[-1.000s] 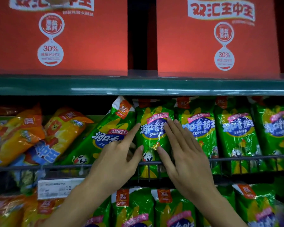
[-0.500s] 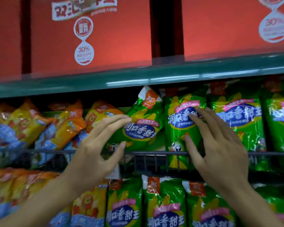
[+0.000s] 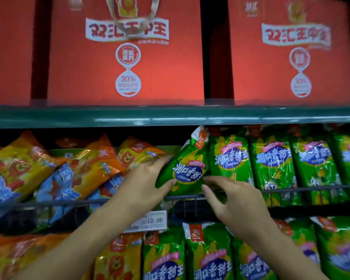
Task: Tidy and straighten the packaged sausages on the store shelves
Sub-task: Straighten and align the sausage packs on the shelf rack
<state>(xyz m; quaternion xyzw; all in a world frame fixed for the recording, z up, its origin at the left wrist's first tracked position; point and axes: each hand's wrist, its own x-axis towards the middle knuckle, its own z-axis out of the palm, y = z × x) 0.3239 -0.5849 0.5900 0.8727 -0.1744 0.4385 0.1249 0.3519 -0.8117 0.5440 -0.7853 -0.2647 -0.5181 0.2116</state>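
A tilted green sausage pack (image 3: 188,168) leans left at the middle shelf, beside a row of upright green packs (image 3: 271,164). My left hand (image 3: 141,188) holds its left edge, fingers behind it and thumb on the front. My right hand (image 3: 238,203) reaches to its lower right corner with fingers curled at the pack's edge; whether it grips is unclear. Orange and blue sausage packs (image 3: 73,172) lie slumped in disorder to the left.
A wire rail (image 3: 311,187) fronts the middle shelf, with a price tag (image 3: 152,220) below it. Red gift boxes (image 3: 125,57) stand on the green upper shelf (image 3: 170,117). More green packs (image 3: 208,255) and orange packs (image 3: 117,257) fill the lower shelf.
My left hand moved right and took the tilted green pack's left edge. My right hand left the upright green pack and dropped to the tilted pack's lower right. The view shifted left and up.
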